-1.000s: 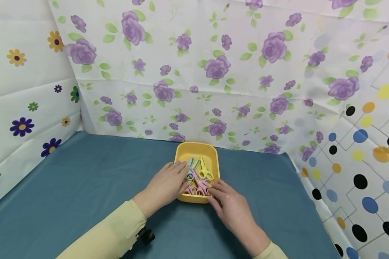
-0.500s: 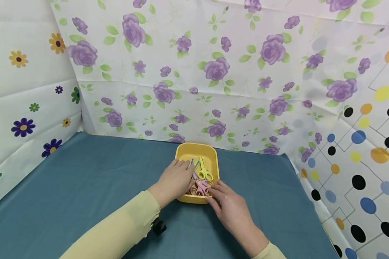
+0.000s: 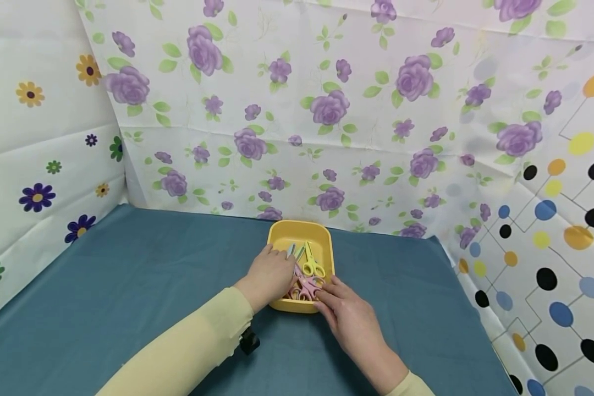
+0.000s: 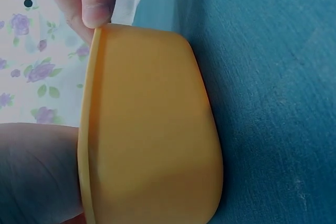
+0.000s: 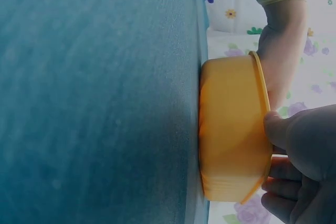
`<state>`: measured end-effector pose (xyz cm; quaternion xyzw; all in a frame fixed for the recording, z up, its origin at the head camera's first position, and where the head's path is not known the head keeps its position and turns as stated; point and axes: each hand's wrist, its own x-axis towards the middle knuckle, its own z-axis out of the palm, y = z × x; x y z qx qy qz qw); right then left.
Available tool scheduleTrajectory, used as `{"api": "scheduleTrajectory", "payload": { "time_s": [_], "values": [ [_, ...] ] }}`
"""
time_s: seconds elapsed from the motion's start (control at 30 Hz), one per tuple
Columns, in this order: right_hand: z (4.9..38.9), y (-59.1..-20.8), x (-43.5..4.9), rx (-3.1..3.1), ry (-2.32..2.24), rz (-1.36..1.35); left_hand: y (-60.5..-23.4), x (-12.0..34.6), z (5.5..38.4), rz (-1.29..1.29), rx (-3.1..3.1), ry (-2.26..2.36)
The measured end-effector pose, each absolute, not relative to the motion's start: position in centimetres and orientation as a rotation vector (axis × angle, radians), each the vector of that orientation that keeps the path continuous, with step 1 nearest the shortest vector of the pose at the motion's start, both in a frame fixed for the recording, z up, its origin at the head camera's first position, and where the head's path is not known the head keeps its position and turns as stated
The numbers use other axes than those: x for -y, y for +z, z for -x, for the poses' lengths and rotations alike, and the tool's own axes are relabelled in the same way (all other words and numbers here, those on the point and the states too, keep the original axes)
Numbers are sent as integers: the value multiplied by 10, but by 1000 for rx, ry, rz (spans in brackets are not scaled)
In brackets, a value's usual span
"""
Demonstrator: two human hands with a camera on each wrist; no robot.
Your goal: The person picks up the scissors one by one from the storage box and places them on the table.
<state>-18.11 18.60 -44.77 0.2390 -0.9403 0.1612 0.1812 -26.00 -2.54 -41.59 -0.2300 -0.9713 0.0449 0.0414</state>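
Observation:
A yellow plastic bin [image 3: 301, 309] stands on the table with several pairs of small scissors in it. Yellow scissors [image 3: 309, 264] lie toward its right side, and pink scissors [image 3: 308, 287] near its front. My left hand [image 3: 272, 273] reaches over the left rim into the bin. Its fingertips are hidden at the blue scissors [image 3: 291, 250], of which only the tip shows. At the front right corner my right hand [image 3: 348, 311] holds the rim, thumb in front and fingers along the right side. The right wrist view shows that thumb [image 5: 275, 129] against the rim.
Blue-green cloth [image 3: 178, 258] covers the table. Behind the bin, close to its back edge, hangs a white sheet with purple flowers [image 3: 331, 107]. Patterned sheets also hang at the left and right. A black wrist camera [image 3: 249, 341] sits under the left sleeve.
My left hand has moved right and deeper into the bin, covering most of the blue scissors. My right hand stays at the corner.

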Motion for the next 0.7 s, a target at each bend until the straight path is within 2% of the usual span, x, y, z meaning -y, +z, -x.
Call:
{"api": "scheduleTrajectory", "payload": {
  "time_s": [0.7],
  "values": [
    [182,-448,-189,2656,482,-675,-423,13,271,720,2968,279]
  ]
}}
